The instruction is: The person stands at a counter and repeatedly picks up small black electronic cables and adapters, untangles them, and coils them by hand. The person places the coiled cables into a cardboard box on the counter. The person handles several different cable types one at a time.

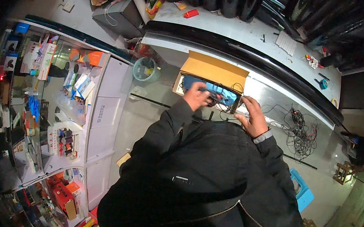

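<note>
A cardboard box with its lid raised lies before me, below the long bench edge. Blue material and thin black cables show inside it. My left hand is over the box's near left part, its fingers closed on a dark bundle of cable, which is partly blurred. At the box's right end, my right hand has its fingers and thumb apart beside a dark flat piece. Whether its fingertips touch that piece or a cable cannot be told.
A tangled heap of black cables lies to the right. Beyond the box runs a white workbench with a keyboard on it. A bin and a shelving cabinet stand at the left; a blue plastic stool is at the lower right.
</note>
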Demonstrator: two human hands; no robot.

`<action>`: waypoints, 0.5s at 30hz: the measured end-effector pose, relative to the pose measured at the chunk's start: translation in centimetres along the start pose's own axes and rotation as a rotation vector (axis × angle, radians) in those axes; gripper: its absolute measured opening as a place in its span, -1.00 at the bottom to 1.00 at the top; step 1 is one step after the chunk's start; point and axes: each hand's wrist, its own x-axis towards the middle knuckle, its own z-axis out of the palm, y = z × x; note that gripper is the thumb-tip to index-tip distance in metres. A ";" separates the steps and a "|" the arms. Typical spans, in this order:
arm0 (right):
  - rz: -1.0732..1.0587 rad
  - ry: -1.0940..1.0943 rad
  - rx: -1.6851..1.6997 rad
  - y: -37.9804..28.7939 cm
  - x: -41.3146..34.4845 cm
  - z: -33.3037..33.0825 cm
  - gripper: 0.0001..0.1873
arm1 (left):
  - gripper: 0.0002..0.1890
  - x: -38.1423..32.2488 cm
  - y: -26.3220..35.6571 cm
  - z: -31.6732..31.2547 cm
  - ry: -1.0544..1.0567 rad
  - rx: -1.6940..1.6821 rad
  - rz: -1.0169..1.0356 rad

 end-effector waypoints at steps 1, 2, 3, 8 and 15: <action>0.020 0.025 -0.005 0.3 0.1 -0.1 -0.29 | -0.48 0.6 -0.9 -2.7 0.099 -0.069 -0.014; 0.030 0.021 -0.026 0.6 0.0 -0.1 -0.30 | -0.46 1.0 -1.9 -5.4 0.180 -0.120 0.025; 0.039 0.018 -0.048 0.9 -0.1 0.0 -0.32 | -0.44 1.6 -3.1 -7.7 0.274 -0.155 0.051; 0.121 -0.032 -0.063 2.0 -0.9 1.2 -0.42 | -0.49 5.7 -9.8 -14.3 0.627 -0.327 0.118; 0.088 -0.059 -0.047 2.1 -1.0 1.8 -0.46 | -0.72 5.4 -11.0 -13.8 0.768 0.754 0.209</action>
